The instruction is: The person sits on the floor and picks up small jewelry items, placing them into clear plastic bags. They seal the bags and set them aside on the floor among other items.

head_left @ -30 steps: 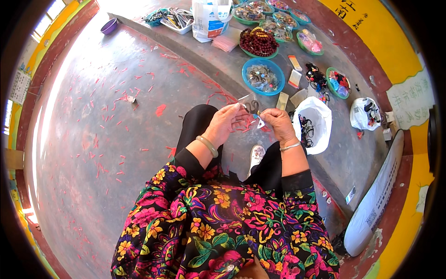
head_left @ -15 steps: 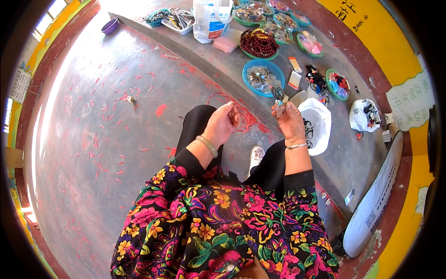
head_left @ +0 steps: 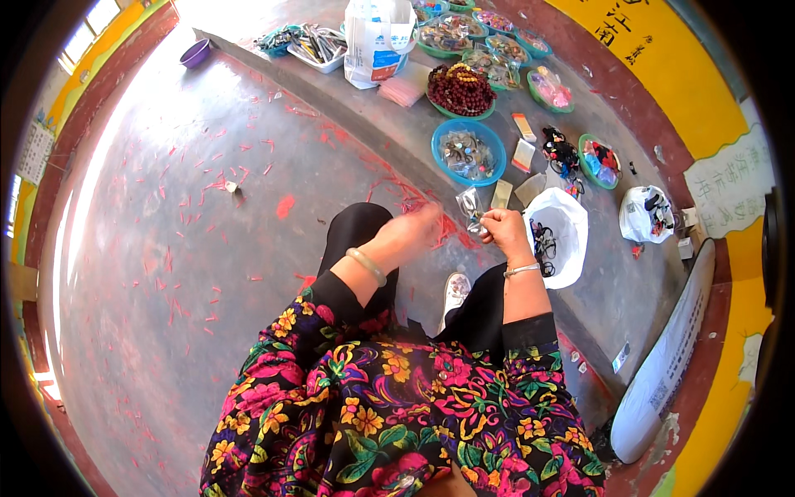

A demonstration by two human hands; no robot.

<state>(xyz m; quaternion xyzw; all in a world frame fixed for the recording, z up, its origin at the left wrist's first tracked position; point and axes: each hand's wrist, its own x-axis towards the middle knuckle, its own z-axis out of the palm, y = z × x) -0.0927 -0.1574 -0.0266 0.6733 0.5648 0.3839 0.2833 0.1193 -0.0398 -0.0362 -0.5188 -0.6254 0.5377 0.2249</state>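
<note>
In my right hand [head_left: 507, 231], a small clear plastic bag [head_left: 469, 205] is pinched between thumb and fingers. Something dark and looped shows inside it, too small to make out fully. Motion smears my left hand [head_left: 412, 229], which is to the left of the bag and apart from it, so its fingers do not read clearly. Just right of my right hand is a white plastic-lined container [head_left: 571, 222] with black bands [head_left: 543, 240] in it. Beyond the bag, a blue basin [head_left: 436, 159] holds several similar small bagged pieces [head_left: 469, 154].
A low step edge [head_left: 364, 132] crosses the floor, with red paper scraps around it. Farther off are dark red beads [head_left: 460, 88], a white carrier bag [head_left: 377, 45] and several basins of packets. Black straps [head_left: 561, 149] and a white bag [head_left: 646, 214] are at right.
My right hand has turned and come slightly nearer, bringing the clear bag leftward. My left hand has moved right, towards it. The view has shifted slightly.
</note>
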